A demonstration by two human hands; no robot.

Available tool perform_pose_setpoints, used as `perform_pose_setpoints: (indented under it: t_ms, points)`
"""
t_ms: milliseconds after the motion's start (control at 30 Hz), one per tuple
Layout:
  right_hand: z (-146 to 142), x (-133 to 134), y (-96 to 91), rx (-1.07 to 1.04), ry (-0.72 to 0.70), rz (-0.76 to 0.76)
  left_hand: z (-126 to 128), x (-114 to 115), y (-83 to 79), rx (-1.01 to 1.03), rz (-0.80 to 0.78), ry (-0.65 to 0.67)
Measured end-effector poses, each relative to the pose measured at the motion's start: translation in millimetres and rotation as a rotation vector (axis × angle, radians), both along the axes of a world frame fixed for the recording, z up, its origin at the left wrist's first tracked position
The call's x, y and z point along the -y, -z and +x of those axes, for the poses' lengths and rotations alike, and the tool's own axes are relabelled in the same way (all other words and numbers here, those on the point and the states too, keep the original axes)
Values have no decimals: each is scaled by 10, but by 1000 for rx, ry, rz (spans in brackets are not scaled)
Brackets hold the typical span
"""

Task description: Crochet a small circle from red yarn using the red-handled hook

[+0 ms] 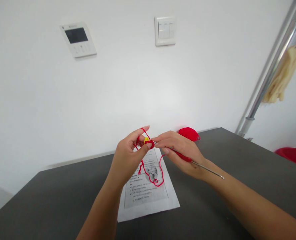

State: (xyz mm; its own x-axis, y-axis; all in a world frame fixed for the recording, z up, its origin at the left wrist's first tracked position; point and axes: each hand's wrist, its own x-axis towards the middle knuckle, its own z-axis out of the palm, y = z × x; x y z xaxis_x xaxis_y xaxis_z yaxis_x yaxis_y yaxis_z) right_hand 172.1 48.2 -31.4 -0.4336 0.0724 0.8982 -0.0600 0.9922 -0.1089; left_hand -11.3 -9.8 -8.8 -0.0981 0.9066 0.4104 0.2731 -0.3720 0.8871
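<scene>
My left hand pinches a small piece of red crochet work between thumb and fingers. A yellow stitch marker sits on that piece. Red yarn passes over my raised left index finger and hangs in a loose loop below. In my right hand is a crochet hook with a red grip and metal ends. Its working tip meets the crochet work, partly hidden by my fingers; the other end points down to the right.
Under my hands a printed sheet lies on the dark table. A ball of red yarn rests near the wall at the table's back. On the right are a metal pole, a hanging cream cloth and a red rounded object.
</scene>
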Motion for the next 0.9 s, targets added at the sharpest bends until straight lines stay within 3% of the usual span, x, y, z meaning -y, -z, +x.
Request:
perform_pose_setpoints:
  t_ms: [100, 200, 400, 533, 700, 900]
  points:
    - [-39, 1, 45, -59, 48, 24, 67, -9, 55, 19, 14, -57]
    - [-95, 17, 102, -112, 113, 17, 163, -52, 114, 190, 42, -93]
    - [-233, 2, 219, -173, 200, 143, 228, -110, 109, 622, -104, 125]
    - [-180, -44, 160, -130, 47, 107, 81, -114, 59, 660, -294, 345]
    - [-2, -35, -33, -26, -177, -28, -114, -114, 39, 581, -342, 578]
    - [38, -27, -57, -39, -176, -94, -99, -88, 20, 586, -262, 586]
